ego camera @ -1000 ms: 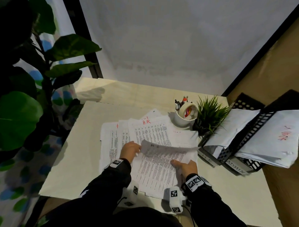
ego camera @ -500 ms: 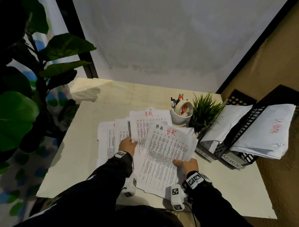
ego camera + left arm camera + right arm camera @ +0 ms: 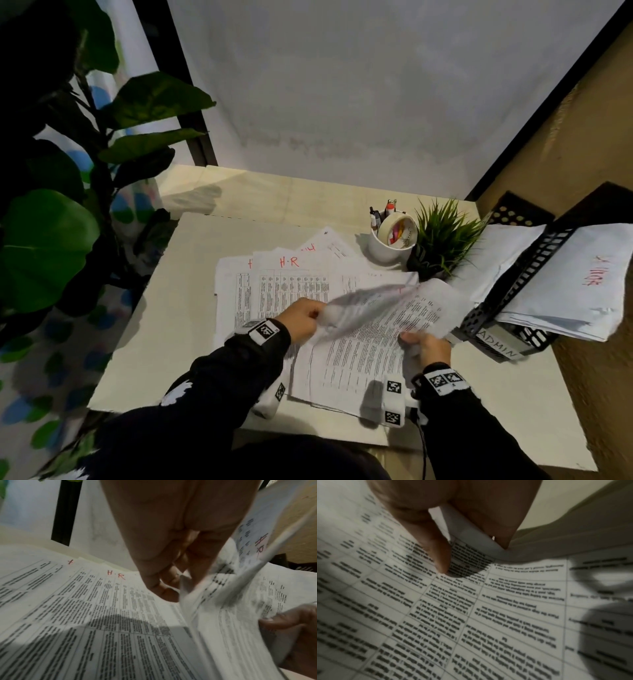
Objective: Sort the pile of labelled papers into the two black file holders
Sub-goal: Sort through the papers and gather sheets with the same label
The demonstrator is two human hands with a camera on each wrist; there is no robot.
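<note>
Printed papers (image 3: 274,291) lie fanned on the table, the top one marked "H.R" in red. My right hand (image 3: 411,342) grips the right edge of a bundle of sheets (image 3: 359,359); in the right wrist view its thumb (image 3: 440,561) presses on top and the fingers curl under the edge. My left hand (image 3: 317,313) pinches the left edge of the bundle's top sheet (image 3: 373,301), which is lifted, curled and blurred. That sheet (image 3: 260,545) bears a red "HR". Two black file holders stand at the right: one labelled ADMIN (image 3: 496,346) and one behind it (image 3: 520,212), both holding papers.
A white cup (image 3: 387,246) with pens and a tape roll stands behind the pile, next to a small green plant (image 3: 442,240). A large leafy plant (image 3: 51,240) fills the left side. The table's right edge meets a brown wall.
The left hand left the fanned pile and took the top sheet of the bundle, which lay flat half a second ago and now curls upward. The bundle shifted slightly right.
</note>
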